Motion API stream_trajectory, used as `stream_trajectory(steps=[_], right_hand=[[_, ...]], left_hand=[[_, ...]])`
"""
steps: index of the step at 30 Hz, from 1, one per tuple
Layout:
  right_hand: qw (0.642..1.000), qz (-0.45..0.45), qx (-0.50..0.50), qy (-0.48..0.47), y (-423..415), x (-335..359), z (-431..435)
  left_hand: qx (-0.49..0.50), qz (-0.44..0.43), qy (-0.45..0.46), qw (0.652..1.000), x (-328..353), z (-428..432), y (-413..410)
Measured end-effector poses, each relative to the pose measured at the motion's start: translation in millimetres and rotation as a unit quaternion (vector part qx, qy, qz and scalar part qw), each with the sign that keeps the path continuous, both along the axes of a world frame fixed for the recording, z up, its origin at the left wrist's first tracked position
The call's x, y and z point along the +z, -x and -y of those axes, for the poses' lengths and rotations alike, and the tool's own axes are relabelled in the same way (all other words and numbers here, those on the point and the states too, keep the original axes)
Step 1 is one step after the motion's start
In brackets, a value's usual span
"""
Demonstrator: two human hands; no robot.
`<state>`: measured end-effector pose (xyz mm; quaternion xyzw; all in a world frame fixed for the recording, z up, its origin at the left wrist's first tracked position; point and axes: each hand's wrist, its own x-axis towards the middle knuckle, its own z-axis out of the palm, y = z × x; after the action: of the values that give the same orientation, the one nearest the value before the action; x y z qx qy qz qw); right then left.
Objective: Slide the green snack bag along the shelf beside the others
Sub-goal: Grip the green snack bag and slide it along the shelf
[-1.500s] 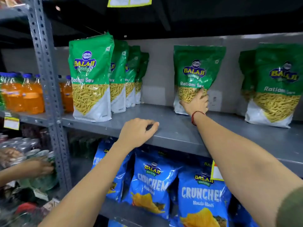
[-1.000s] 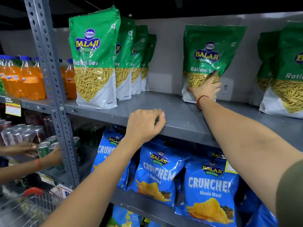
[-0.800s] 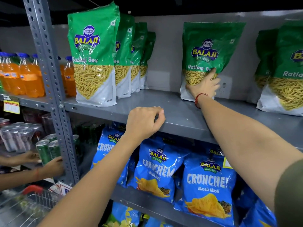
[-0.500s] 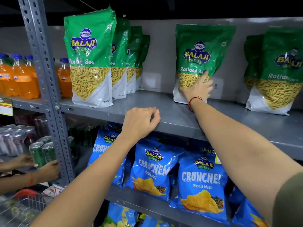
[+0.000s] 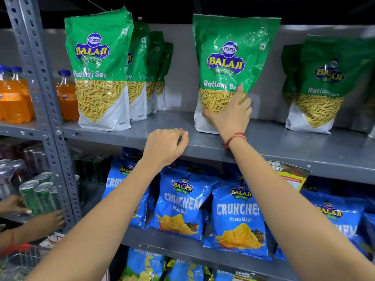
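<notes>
A green Balaji Ratlami Sev bag [image 5: 231,57] stands upright on the grey shelf [image 5: 284,142], near the middle. My right hand [image 5: 229,116] grips its lower part, fingers spread over the clear window. To its left, a row of several identical green bags [image 5: 101,78] lines up front to back, with a bare gap between. My left hand [image 5: 165,146] is curled on the shelf's front edge, below that gap.
More green bags [image 5: 316,88] stand at the right of the shelf. Blue Crunchem bags [image 5: 237,218] fill the shelf below. A grey slotted upright [image 5: 46,110] bounds the left; orange bottles [image 5: 12,98] and cans [image 5: 36,195] lie beyond it, where another person's hands [image 5: 48,220] work.
The green bag under my right hand has come forward and leftward along the shelf, nearer the left row. My left hand has stayed on the shelf edge.
</notes>
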<state>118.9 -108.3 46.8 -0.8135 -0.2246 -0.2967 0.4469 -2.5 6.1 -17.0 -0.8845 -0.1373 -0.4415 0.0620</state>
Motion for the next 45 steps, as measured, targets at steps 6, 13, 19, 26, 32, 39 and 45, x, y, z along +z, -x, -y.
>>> stream_trajectory(steps=[6, 13, 19, 26, 32, 39, 45], right_hand=[[0.999, 0.052, -0.003, -0.002, 30, -9, 20], [0.996, 0.090, -0.010, -0.018, 51, -15, 36], [0.996, 0.091, -0.016, -0.009, 59, -18, 41], [0.970, -0.035, 0.199, -0.136, 35, -24, 56], [0.950, -0.117, 0.257, -0.130, 19, -21, 62], [0.954, -0.100, 0.254, -0.127, 21, -22, 59], [0.957, -0.077, 0.257, -0.109, 13, -23, 75]], left_hand=[[0.006, 0.007, 0.009, 1.000, -1, -1, 0], [0.008, 0.019, -0.008, 1.000, 0, 4, 2], [0.003, 0.023, -0.020, 1.000, 2, 8, 7], [0.002, 0.028, -0.021, 0.999, 2, 7, 7], [-0.004, 0.035, -0.020, 0.999, 1, 7, 5], [-0.007, 0.033, -0.019, 0.999, 2, 9, 7], [-0.024, 0.057, -0.004, 0.998, -2, 15, 12]])
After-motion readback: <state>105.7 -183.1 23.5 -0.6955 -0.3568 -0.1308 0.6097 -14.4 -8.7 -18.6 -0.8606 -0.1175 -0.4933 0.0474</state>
